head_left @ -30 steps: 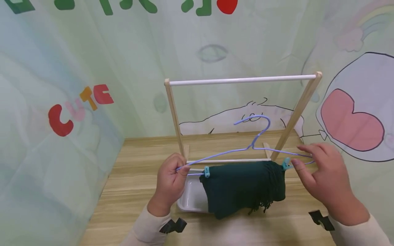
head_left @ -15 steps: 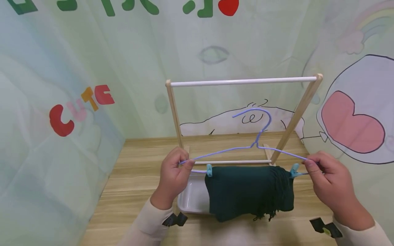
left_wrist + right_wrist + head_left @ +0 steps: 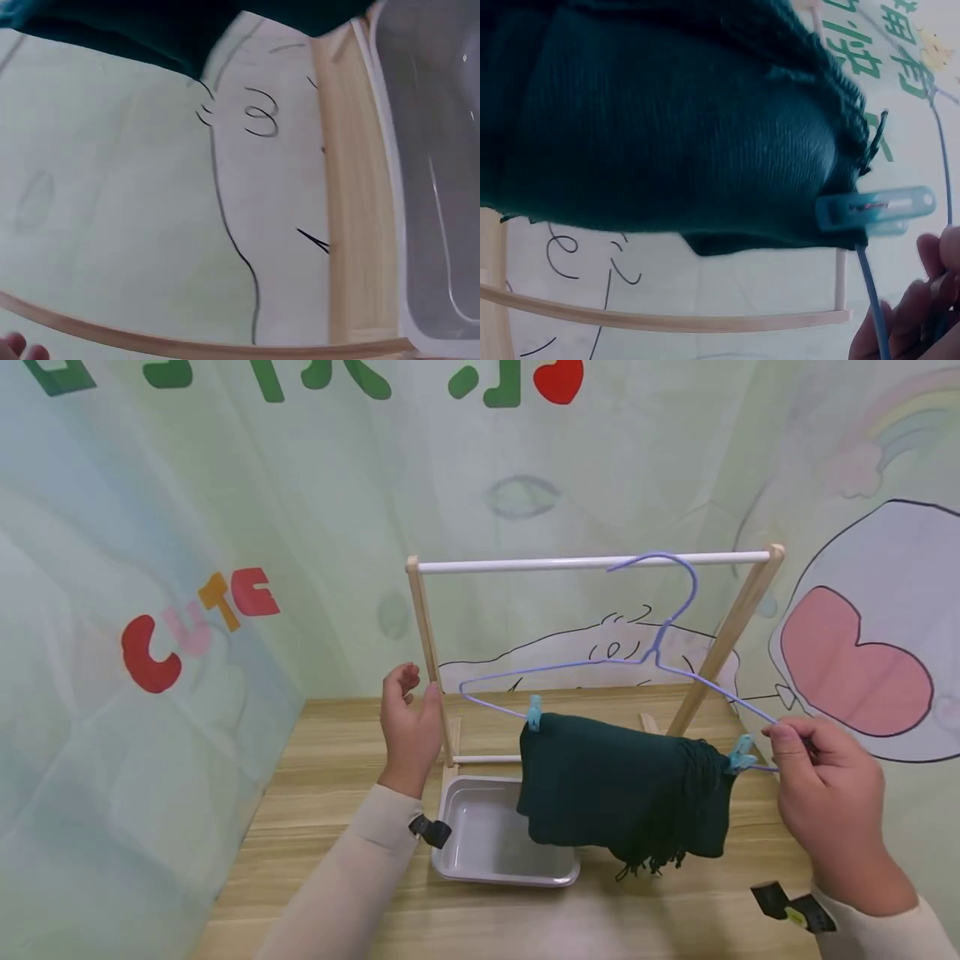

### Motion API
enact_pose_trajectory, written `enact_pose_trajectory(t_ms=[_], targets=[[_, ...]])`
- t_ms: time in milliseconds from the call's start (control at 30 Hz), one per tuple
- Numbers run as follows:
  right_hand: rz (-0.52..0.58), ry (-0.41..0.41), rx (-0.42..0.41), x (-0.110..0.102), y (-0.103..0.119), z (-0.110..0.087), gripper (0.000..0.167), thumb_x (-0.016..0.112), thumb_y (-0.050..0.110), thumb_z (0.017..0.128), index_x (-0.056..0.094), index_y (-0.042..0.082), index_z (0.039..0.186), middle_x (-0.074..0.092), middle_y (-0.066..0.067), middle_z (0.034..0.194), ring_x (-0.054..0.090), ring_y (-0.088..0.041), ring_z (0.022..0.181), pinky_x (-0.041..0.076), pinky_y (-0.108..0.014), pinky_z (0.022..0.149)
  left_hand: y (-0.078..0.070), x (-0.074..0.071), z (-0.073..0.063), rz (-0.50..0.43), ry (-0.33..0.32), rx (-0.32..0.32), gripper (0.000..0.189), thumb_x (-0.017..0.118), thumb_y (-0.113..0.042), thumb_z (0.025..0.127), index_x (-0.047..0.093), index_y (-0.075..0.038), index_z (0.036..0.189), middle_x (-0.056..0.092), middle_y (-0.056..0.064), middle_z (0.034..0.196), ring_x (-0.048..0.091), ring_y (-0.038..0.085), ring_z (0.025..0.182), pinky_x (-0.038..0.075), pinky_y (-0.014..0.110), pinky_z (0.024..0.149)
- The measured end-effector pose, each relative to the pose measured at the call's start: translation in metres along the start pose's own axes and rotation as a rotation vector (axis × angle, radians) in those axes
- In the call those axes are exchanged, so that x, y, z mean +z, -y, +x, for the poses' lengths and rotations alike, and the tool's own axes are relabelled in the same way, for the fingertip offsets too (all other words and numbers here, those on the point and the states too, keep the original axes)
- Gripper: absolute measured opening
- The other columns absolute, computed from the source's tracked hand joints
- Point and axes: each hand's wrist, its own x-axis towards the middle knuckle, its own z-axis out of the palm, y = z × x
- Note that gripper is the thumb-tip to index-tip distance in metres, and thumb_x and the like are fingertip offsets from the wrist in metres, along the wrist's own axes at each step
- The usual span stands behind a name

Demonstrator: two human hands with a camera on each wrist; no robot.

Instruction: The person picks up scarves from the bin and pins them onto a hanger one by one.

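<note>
My right hand (image 3: 832, 810) grips the right end of a blue-purple wire hanger (image 3: 555, 668). A dark green fringed scarf (image 3: 615, 785), folded over, hangs from the hanger's lower bar. One light-blue clothespin (image 3: 534, 713) clips its left corner and another clothespin (image 3: 874, 208) its right corner. In the head view the hook overlaps the white top rod (image 3: 517, 564) of a small wooden rack; whether they touch I cannot tell. Apart from the hanger, my left hand (image 3: 411, 727) is beside the rack's left post, fingers loosely bent and holding nothing.
A grey-white plastic tray (image 3: 442, 852) sits on the wood-grain table (image 3: 330, 818), partly behind the scarf. The rack's wooden right post (image 3: 731, 635) slants behind the hanger. Printed curtains (image 3: 337, 510) enclose the back and sides.
My left hand has let go of the hanger's left end and moved slightly up. The right hand has taken hold of the right end, and hanger and scarf have risen, left side higher.
</note>
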Motion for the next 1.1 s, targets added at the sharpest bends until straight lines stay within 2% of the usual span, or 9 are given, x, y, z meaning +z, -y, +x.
enact_pose_trajectory(t_ms=[100, 167, 233, 333, 500, 700, 800, 900, 1100], targets=[[0.010, -0.029, 0.046, 0.005, 0.006, 0.004, 0.021, 0.062, 0.014, 0.107, 0.075, -0.002, 0.105, 0.051, 0.013, 0.078, 0.039, -0.008, 0.066, 0.031, -0.019, 0.053, 0.011, 0.004, 0.012, 0.064, 0.058, -0.151, 0.060, 0.063, -0.020, 0.104, 0.040, -0.004, 0.157, 0.049, 0.018, 0.156, 0.049, 0.035, 0.142, 0.039, 0.050, 0.117], [0.013, -0.033, 0.084, 0.010, 0.011, 0.006, 0.023, 0.063, 0.018, 0.107, 0.076, -0.001, 0.107, 0.051, 0.009, 0.078, 0.039, -0.010, 0.065, 0.032, -0.019, 0.050, 0.017, 0.006, 0.018, 0.084, 0.108, -0.212, 0.065, 0.062, -0.020, 0.105, 0.034, -0.007, 0.162, 0.044, 0.018, 0.161, 0.048, 0.037, 0.145, 0.041, 0.052, 0.118], [0.012, -0.026, 0.120, 0.016, 0.015, 0.009, 0.025, 0.062, 0.022, 0.107, 0.076, 0.000, 0.109, 0.050, 0.006, 0.077, 0.040, -0.013, 0.064, 0.032, -0.019, 0.048, 0.021, 0.006, 0.021, 0.106, 0.146, -0.253, 0.066, 0.061, -0.020, 0.107, 0.032, -0.010, 0.165, 0.046, 0.020, 0.160, 0.051, 0.039, 0.143, 0.044, 0.051, 0.115], [0.003, -0.019, 0.164, 0.025, 0.020, 0.013, 0.028, 0.061, 0.026, 0.108, 0.075, 0.002, 0.110, 0.051, 0.002, 0.078, 0.040, -0.015, 0.064, 0.033, -0.020, 0.047, 0.025, 0.008, 0.023, 0.147, 0.173, -0.283, 0.061, 0.060, -0.018, 0.108, 0.037, -0.011, 0.163, 0.058, 0.022, 0.147, 0.061, 0.038, 0.131, 0.052, 0.052, 0.106], [-0.023, -0.007, 0.199, 0.041, 0.022, 0.021, 0.033, 0.058, 0.030, 0.109, 0.073, 0.001, 0.112, 0.053, -0.001, 0.085, 0.043, -0.016, 0.069, 0.036, -0.019, 0.049, 0.029, 0.011, 0.025, 0.243, 0.151, -0.252, 0.046, 0.059, -0.020, 0.108, 0.053, -0.008, 0.152, 0.070, 0.022, 0.124, 0.068, 0.035, 0.108, 0.058, 0.049, 0.090], [-0.067, 0.010, 0.222, 0.069, 0.011, 0.028, 0.038, 0.053, 0.033, 0.111, 0.072, 0.000, 0.114, 0.056, -0.006, 0.090, 0.046, -0.017, 0.075, 0.036, -0.019, 0.054, 0.034, 0.015, 0.026, 0.295, 0.139, -0.189, 0.027, 0.058, -0.019, 0.109, 0.066, -0.004, 0.130, 0.074, 0.021, 0.118, 0.071, 0.033, 0.099, 0.061, 0.047, 0.079], [-0.086, 0.023, 0.231, 0.082, 0.003, 0.027, 0.040, 0.051, 0.034, 0.112, 0.071, -0.001, 0.112, 0.058, -0.011, 0.092, 0.047, -0.018, 0.078, 0.038, -0.022, 0.058, 0.036, 0.017, 0.026, 0.296, 0.148, -0.180, 0.025, 0.059, -0.019, 0.109, 0.068, -0.004, 0.127, 0.074, 0.020, 0.117, 0.072, 0.032, 0.099, 0.061, 0.046, 0.079], [-0.098, 0.042, 0.217, 0.094, -0.002, 0.021, 0.039, 0.051, 0.031, 0.112, 0.071, -0.003, 0.110, 0.060, -0.016, 0.093, 0.050, -0.023, 0.081, 0.040, -0.029, 0.064, 0.035, 0.018, 0.027, 0.296, 0.155, -0.181, 0.025, 0.059, -0.019, 0.109, 0.068, -0.005, 0.128, 0.074, 0.019, 0.118, 0.072, 0.032, 0.103, 0.062, 0.046, 0.081], [-0.131, 0.053, 0.167, 0.105, -0.007, 0.009, 0.035, 0.054, 0.023, 0.111, 0.072, -0.007, 0.109, 0.064, -0.023, 0.098, 0.056, -0.033, 0.087, 0.043, -0.042, 0.071, 0.034, 0.017, 0.028, 0.298, 0.157, -0.166, 0.026, 0.060, -0.019, 0.108, 0.067, -0.004, 0.129, 0.075, 0.019, 0.119, 0.073, 0.032, 0.108, 0.062, 0.046, 0.086]])
